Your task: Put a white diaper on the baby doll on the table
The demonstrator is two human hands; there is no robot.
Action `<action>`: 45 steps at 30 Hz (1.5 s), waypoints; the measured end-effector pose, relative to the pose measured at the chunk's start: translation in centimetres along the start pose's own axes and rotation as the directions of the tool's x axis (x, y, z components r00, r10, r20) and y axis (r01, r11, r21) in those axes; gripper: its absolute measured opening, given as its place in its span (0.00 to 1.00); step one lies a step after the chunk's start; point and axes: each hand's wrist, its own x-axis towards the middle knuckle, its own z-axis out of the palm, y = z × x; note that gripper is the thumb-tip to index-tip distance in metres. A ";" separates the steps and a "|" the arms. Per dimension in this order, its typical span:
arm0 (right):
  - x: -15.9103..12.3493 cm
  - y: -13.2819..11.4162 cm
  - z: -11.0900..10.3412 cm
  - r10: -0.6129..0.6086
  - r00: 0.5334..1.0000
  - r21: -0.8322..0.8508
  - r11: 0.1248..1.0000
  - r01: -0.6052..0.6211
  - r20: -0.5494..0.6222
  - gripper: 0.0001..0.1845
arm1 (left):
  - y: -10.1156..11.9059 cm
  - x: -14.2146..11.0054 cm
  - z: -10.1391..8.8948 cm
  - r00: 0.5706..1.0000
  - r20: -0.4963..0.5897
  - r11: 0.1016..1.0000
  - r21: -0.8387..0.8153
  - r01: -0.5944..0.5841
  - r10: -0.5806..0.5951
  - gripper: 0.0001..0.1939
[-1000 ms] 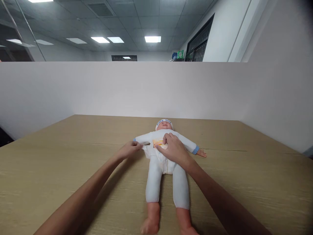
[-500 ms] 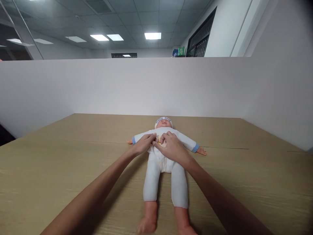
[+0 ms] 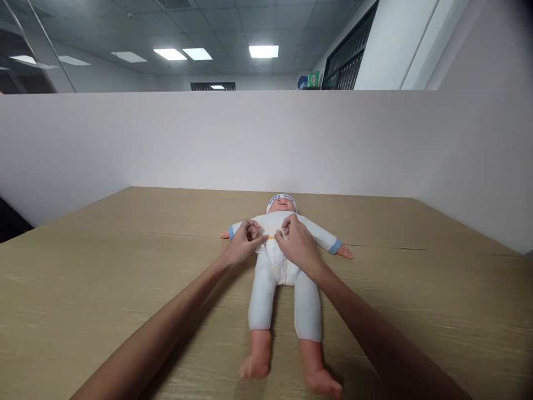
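Observation:
A baby doll (image 3: 263, 303) lies on its back, head away from me and arms spread. It wears a white suit with blue cuffs and a white headband (image 3: 282, 197) with blue lettering. Around its hips is a white diaper (image 3: 285, 270) with a yellow strip at the waist. My left hand (image 3: 245, 241) is at the diaper's waist on the left, fingers curled and thumb pressed in near the yellow strip. On the right side of the waist, my right hand (image 3: 297, 241) pinches the diaper's edge. My fingers partly hide what they grip.
The doll rests on a wood-coloured tabletop (image 3: 125, 266) with a seam running across it. A low white partition (image 3: 208, 139) rises behind, and a white wall (image 3: 478, 166) stands at the right. Beyond are ceiling lights and a green package (image 3: 313, 79).
My hands have moved apart from the middle of the diaper's waist, uncovering more of the yellow strip. The camera view has shifted slightly, showing more of the doll's feet.

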 end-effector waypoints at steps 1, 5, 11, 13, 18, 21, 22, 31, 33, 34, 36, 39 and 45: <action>-0.1 -0.3 -0.4 0.001 1.000 0.008 1.000 -0.001 -0.017 0.08 | 0.5 -0.5 0.2 0.996 -0.084 0.999 0.051 -0.002 0.006 0.25; -2.7 -2.6 -3.3 -0.058 0.995 0.046 0.997 0.062 -0.083 0.07 | 4.0 -4.3 1.3 0.973 -0.225 0.940 0.342 0.020 0.061 0.16; -11.9 -3.7 -7.4 -0.158 0.947 0.256 0.963 0.085 0.279 0.05 | 7.0 -10.1 2.4 0.922 0.380 0.816 0.508 -0.275 0.074 0.19; -13.3 -2.2 -7.5 -0.119 0.911 0.218 0.975 0.032 0.395 0.05 | 6.3 -10.5 2.4 0.897 0.441 0.781 0.548 -0.301 0.035 0.21; -12.4 1.3 -6.1 0.038 0.924 0.021 0.999 -0.050 0.382 0.13 | 3.7 -9.8 2.7 0.977 0.213 0.769 0.628 -0.116 -0.027 0.18; -11.9 1.4 -5.2 0.011 0.945 -0.115 0.993 0.029 0.327 0.15 | 3.0 -9.4 3.4 0.990 0.136 0.720 0.689 -0.081 -0.019 0.18; -12.0 1.3 -4.9 -0.008 0.950 -0.135 0.990 0.052 0.311 0.15 | 3.0 -9.3 3.6 0.992 0.127 0.693 0.716 -0.078 -0.020 0.19; -13.0 1.6 -4.7 -0.031 0.964 0.006 1.000 0.031 0.263 0.12 | 3.0 -9.3 3.7 0.984 0.173 0.672 0.723 -0.160 0.047 0.19; -13.3 1.4 -4.7 -0.022 0.968 0.021 1.000 0.017 0.249 0.11 | 2.7 -9.3 3.6 0.977 0.192 0.698 0.687 -0.202 0.095 0.15; -13.5 1.2 -4.6 -0.024 0.971 0.027 0.999 0.018 0.238 0.11 | 2.5 -9.4 3.5 0.974 0.193 0.712 0.667 -0.220 0.120 0.13; -13.7 1.0 -4.6 -0.043 0.976 0.041 0.999 0.035 0.216 0.11 | 2.3 -9.5 3.5 0.970 0.190 0.739 0.629 -0.241 0.154 0.11; -13.7 0.7 -4.6 -0.063 0.975 0.061 0.997 0.051 0.215 0.09 | 2.1 -9.6 3.5 0.968 0.186 0.767 0.593 -0.245 0.166 0.10; -12.8 0.8 -4.5 0.055 0.958 -0.008 0.998 -0.054 0.281 0.11 | 2.4 -9.1 3.6 0.969 0.209 0.791 0.567 -0.229 0.131 0.13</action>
